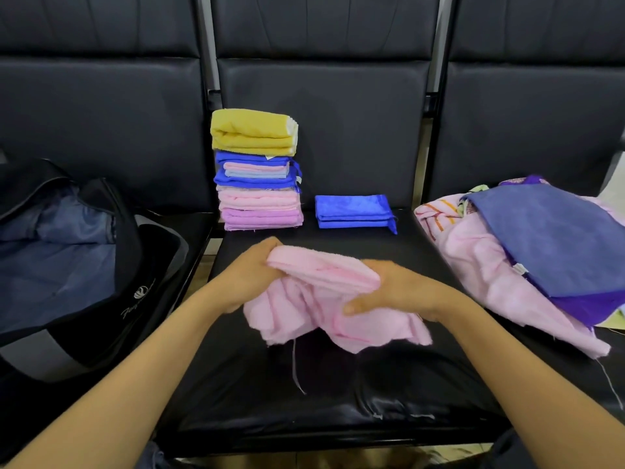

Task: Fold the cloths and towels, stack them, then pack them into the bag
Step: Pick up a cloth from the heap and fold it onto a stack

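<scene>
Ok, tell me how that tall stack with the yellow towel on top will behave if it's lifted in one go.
The stack is tall and narrow, many loose layers, so it will likely lean or shed pieces unless gripped top and bottom. The thick yellow towel on top probably slides first. Soft cloth should sag, not hold shape.
</scene>
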`<state>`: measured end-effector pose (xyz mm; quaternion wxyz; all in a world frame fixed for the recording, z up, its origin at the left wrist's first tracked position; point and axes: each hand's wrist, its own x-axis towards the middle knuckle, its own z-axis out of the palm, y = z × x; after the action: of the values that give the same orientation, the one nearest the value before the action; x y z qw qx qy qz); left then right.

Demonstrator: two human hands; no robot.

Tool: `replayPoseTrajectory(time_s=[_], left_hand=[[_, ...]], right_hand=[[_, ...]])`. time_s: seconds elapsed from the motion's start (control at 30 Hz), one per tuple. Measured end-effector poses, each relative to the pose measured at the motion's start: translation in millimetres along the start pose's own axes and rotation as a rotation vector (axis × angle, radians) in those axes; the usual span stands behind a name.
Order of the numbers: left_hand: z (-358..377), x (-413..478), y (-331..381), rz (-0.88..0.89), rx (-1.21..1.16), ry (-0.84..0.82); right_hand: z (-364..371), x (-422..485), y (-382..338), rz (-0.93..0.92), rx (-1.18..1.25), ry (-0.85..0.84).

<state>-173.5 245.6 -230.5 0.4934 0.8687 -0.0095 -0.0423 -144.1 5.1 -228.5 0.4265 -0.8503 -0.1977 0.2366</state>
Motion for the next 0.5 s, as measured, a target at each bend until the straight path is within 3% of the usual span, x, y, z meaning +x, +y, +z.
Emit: replayPoseTrajectory(time_s=[0.07, 0.13, 0.3, 0.37, 0.43, 0.5], left_hand=[[1.1, -4.8, 9.7, 0.007, -0.174, -0.041], [3.8, -12.6, 19.1, 0.003, -0.251, -0.135], [-7.4, -19.4, 22.0, -0.119, -0.309, -0.445], [-5.8, -17.0, 17.0, -0.147, -0.092, -0.48], [0.6, -11.0, 8.8, -0.134, 0.148, -0.519], [5.3, -4.9, -0.1, -0.142, 0.299, -0.452]], right_hand=[[2.3, -3.8, 1.5, 0.03, -0.172, -0.093], [4.8, -2.2, 5.2, 0.081, -0.341, -0.069], [-8.1, 1.6, 3.8, 0.101, -0.581, 0.258], [-14.6, 2.4, 3.6, 0.087, -0.495, 0.326], [-14.8, 4.5, 4.3, 0.049, -0.238, 0.365], [-12.3, 3.4, 2.9, 0.012, 0.012, 0.35]])
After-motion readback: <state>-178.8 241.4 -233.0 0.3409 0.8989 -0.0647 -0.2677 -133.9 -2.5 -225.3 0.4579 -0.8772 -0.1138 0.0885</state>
